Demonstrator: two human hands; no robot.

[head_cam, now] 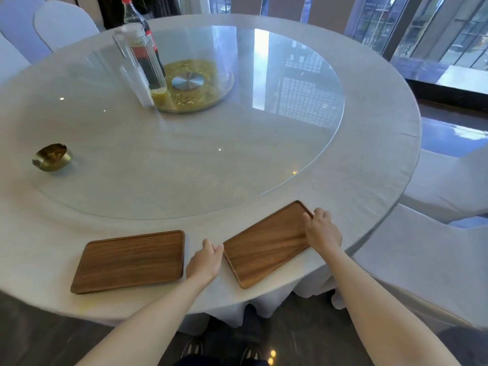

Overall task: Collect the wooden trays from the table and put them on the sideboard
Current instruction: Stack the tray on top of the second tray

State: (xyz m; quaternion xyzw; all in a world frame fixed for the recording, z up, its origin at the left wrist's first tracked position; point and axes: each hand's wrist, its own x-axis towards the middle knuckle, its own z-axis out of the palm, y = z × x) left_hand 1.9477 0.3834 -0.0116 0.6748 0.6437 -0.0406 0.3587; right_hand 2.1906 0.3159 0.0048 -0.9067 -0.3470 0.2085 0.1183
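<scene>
Two flat brown wooden trays lie near the front edge of the round white table (375, 133). The left tray (129, 261) lies untouched. The right tray (264, 244) sits at an angle between my hands. My right hand (320, 229) rests on its right end, thumb over the rim and fingers curled at the edge. My left hand (207, 260) is at the tray's left end, fingers apart, fingertips touching or nearly touching the rim. The tray still lies flat on the cloth.
A glass turntable (303, 159) covers the table's middle, carrying a cola bottle (142, 27), a clear pitcher (137, 64) and a gold centre disc (195, 85). A small brass bowl (52, 157) sits at the left. White-covered chairs (435, 254) stand to the right and far left.
</scene>
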